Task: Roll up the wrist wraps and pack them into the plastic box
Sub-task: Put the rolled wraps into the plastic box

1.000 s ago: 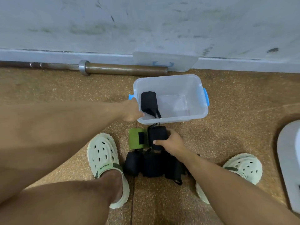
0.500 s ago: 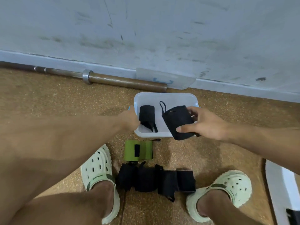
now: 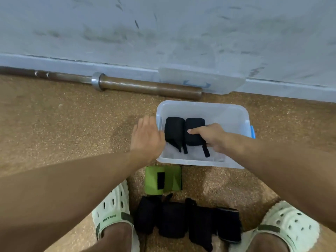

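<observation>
A clear plastic box (image 3: 227, 113) with a blue latch sits on the cork floor. Inside it lie two rolled black wrist wraps side by side: the left roll (image 3: 173, 130) and the right roll (image 3: 195, 124). My right hand (image 3: 212, 136) reaches into the box and grips the right roll, thumb across its top. My left hand (image 3: 147, 135) rests against the box's left rim, fingers relaxed. In front of the box lie a rolled green wrap (image 3: 162, 180) and several black wraps (image 3: 187, 224) between my feet.
The box's clear lid (image 3: 200, 80) leans on the wall behind the box. A barbell (image 3: 127, 84) lies along the skirting to the left. My pale green clogs (image 3: 112, 211) stand on either side of the black wraps.
My right hand has carried the black roll from above the box's front edge down into the box, beside the first roll. The left hand stays at the box's left rim.
</observation>
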Motion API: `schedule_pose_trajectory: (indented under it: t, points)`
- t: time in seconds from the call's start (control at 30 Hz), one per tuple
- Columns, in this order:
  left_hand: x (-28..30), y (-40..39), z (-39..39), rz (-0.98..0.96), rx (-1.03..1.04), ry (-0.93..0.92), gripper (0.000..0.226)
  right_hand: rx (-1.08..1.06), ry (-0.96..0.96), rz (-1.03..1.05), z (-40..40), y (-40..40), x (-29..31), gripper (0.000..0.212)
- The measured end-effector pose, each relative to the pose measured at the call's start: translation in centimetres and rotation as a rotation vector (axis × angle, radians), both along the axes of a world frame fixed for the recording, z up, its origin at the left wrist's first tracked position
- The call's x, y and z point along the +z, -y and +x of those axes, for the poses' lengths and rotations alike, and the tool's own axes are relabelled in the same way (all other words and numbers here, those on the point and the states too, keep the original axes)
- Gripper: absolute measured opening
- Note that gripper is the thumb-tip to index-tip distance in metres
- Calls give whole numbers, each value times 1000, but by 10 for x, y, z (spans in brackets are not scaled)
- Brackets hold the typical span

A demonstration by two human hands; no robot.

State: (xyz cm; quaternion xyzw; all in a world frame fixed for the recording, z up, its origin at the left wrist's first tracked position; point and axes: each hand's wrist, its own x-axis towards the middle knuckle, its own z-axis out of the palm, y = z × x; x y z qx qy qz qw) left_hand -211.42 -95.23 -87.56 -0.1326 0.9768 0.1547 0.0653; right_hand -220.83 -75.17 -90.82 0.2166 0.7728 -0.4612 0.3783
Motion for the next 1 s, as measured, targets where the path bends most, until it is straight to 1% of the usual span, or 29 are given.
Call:
schedule_pose_trajectory:
  t: [0.1,0.17,0.27,0.33,0.37,0.4,0.47,0.5,0.53,0.57,0.6,0.63,0.67,0.73,0.77,0.87,0.9,1.0]
  points:
    - [-6,-1,3,31,28,-98,14,-31,-22,-25,-2,2,-15,56]
    - [-9,-1,5,65,46,-129,18,51,-46,-4,1,0,-15,56]
    - [-10,-2,6,134,44,-158,48,196,-94,89,4,-2,1,62]
    - [-10,-2,7,222,22,-175,62,226,-223,189,6,-2,24,65]
    - [-9,-1,8,267,2,-183,66,218,-329,207,9,-1,38,61]
    - [-9,0,8,297,-20,-188,68,216,-455,190,16,1,54,51]
    - [-10,2,8,329,-51,-176,69,251,-681,74,44,5,89,23]
    - [-10,2,8,340,-54,-166,69,320,-729,7,62,5,102,13]
    - [-10,1,9,350,-53,-163,69,415,-717,-52,83,5,112,8]
    - [-10,1,9,358,-49,-166,67,521,-633,-104,103,5,114,7]
    - [-10,1,10,363,-46,-179,65,624,-506,-126,122,3,108,6]
    - [-10,1,11,367,-46,-198,63,697,-377,-132,139,1,98,11]
    - [-11,2,11,365,-55,-217,62,744,-262,-101,153,-2,82,23]
    - [-12,7,11,343,-84,-215,65,695,-106,-30,166,-8,46,52]
    - [-13,10,11,326,-103,-186,69,668,-78,-9,167,-9,32,61]
    - [-18,19,11,294,-188,-133,74,617,-90,10,162,-5,0,77]
    - [-19,20,12,292,-199,-124,74,590,-92,11,160,-1,-6,79]
    - [-20,19,12,282,-180,-107,72,402,20,-42,160,25,-8,69]
